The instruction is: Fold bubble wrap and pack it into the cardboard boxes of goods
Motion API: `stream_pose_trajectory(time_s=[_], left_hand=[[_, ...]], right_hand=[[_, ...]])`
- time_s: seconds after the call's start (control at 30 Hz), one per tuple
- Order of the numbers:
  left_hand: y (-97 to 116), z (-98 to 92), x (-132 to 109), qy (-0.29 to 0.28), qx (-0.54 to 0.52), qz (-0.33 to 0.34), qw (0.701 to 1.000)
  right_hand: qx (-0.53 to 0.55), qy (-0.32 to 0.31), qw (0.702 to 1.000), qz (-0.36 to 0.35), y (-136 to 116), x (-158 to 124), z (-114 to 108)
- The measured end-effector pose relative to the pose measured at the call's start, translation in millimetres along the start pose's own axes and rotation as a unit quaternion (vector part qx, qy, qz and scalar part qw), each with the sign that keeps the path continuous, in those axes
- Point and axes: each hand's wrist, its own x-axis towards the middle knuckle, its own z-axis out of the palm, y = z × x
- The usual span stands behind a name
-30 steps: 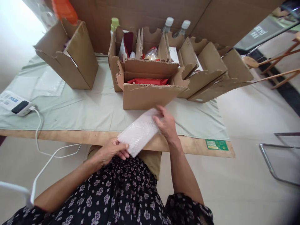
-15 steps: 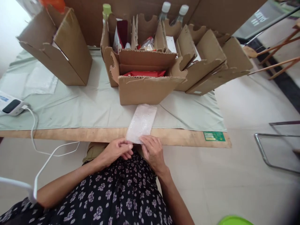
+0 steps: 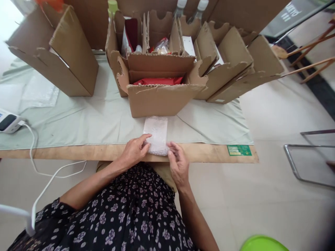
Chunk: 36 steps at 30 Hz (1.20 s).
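A flat, whitish bubble-wrap pouch (image 3: 157,134) lies at the front of the table, partly on the cloth and partly on the bare wooden edge. On its left side rests my left hand (image 3: 134,150), thumb and index finger spread apart and touching the wrap; its other fingers are curled out of sight. My right hand (image 3: 179,164) is at the pouch's lower right corner, with the thumb and fingertips closed on the edge there. Just behind the pouch stands a low cardboard bin (image 3: 163,101) holding a red packet (image 3: 159,81).
More cardboard bins (image 3: 230,75) stand behind, some holding packets, with bottles (image 3: 200,12) at the back. A separate box (image 3: 72,66) is at left, near clear bubble-wrap sheets (image 3: 40,90) and a white device (image 3: 9,120) with a cable. A green card (image 3: 239,150) lies on the right edge.
The pouch has turned from slanted to nearly straight and sits slightly further onto the table. My left hand has moved up along its left side; my right hand has shifted to the right corner.
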Motion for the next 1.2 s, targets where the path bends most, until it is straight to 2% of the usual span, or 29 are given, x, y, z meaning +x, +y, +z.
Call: stream_pose_trajectory(time_s=[0.07, 0.1, 0.17, 0.23, 0.33, 0.4, 0.47, 0.53, 0.6, 0.67, 0.77, 0.8, 0.87, 0.93, 1.03, 1.1, 1.2], left_hand=[[2.1, -0.8, 4.8, 0.003, 0.003, -0.020, 1.000], [2.7, -1.2, 6.7, 0.004, 0.005, -0.024, 1.000], [3.1, -1.2, 9.3, 0.001, 0.011, -0.027, 1.000], [2.9, -0.7, 9.2, -0.004, 0.020, -0.028, 0.999], [1.3, -1.5, 0.1, 0.045, 0.053, 0.033, 0.997], [-1.1, -3.0, -10.1, 0.087, 0.092, 0.126, 0.984], [-4.5, -4.1, -17.9, 0.087, 0.127, 0.206, 0.966], [-8.2, -4.4, -18.3, 0.065, 0.132, 0.224, 0.964], [-10.9, -4.4, -9.8, 0.056, 0.111, 0.188, 0.974], [-11.8, -5.7, 5.2, 0.046, 0.080, 0.132, 0.987], [-10.2, -10.7, 28.2, 0.005, 0.040, 0.067, 0.997], [-9.4, -12.6, 33.3, -0.011, 0.032, 0.053, 0.998], [-7.8, -15.5, 37.1, -0.019, 0.032, 0.038, 0.999], [-6.1, -16.6, 32.0, 0.029, 0.061, 0.055, 0.996], [-4.8, -15.6, 17.2, 0.114, 0.131, 0.140, 0.975], [-5.9, -13.3, 12.9, 0.109, 0.168, 0.193, 0.961], [-10.9, -9.2, 23.7, 0.078, 0.189, 0.197, 0.959]], right_hand=[[-0.067, 0.070, 0.992, -0.084, 0.0, -5.0, -4.2], [-0.103, 0.075, 0.982, -0.137, 0.0, -6.5, -5.9], [-0.164, 0.024, 0.959, -0.228, 0.9, -5.2, -6.9], [-0.210, -0.050, 0.941, -0.262, 3.7, 3.1, -4.7], [-0.229, -0.126, 0.931, -0.255, 9.6, 25.3, -1.5], [-0.211, -0.168, 0.929, -0.252, 11.6, 42.4, -3.2], [-0.187, -0.214, 0.927, -0.246, 11.2, 59.2, -7.4], [-0.163, -0.264, 0.923, -0.226, 9.2, 73.5, -12.0], [-0.143, -0.290, 0.926, -0.195, 7.2, 82.7, -15.5], [-0.148, -0.251, 0.940, -0.178, 6.1, 85.0, -17.5], [-0.205, -0.155, 0.943, -0.210, 6.8, 79.5, -16.9], [-0.226, -0.147, 0.936, -0.226, 7.6, 77.8, -15.4], [-0.252, -0.170, 0.920, -0.249, 10.1, 78.2, -10.9], [-0.252, -0.190, 0.916, -0.247, 13.3, 84.1, -6.5], [-0.215, -0.210, 0.926, -0.228, 17.7, 96.1, -5.0], [-0.189, -0.225, 0.930, -0.221, 18.4, 100.1, -7.0], [-0.201, -0.213, 0.930, -0.222, 14.4, 98.3, -8.9]])
